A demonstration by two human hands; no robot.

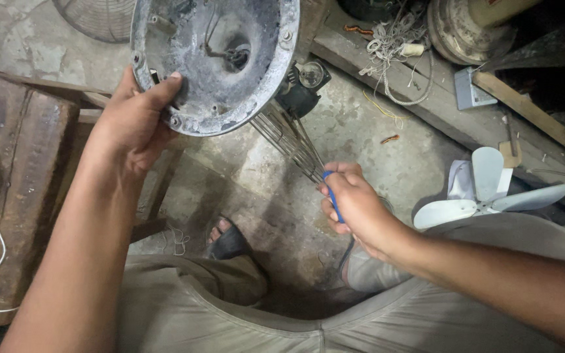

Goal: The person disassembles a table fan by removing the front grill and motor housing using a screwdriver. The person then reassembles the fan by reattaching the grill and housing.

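**Concrete floor and what lay on it**

From my feed I saw a stained concrete floor [367, 137]. On it lay a white fan blade [485, 193], a small rusty scrap [390, 138] and a yellow wire [380, 108]. A sandalled foot [229, 240] stood on it. A wooden beam [439, 111] crossed it, carrying tangled cord [397, 46] and a grey box [471, 90].

Bare forearms, light khaki trousers [230, 314] and a dark sandal [230, 243] on one foot.
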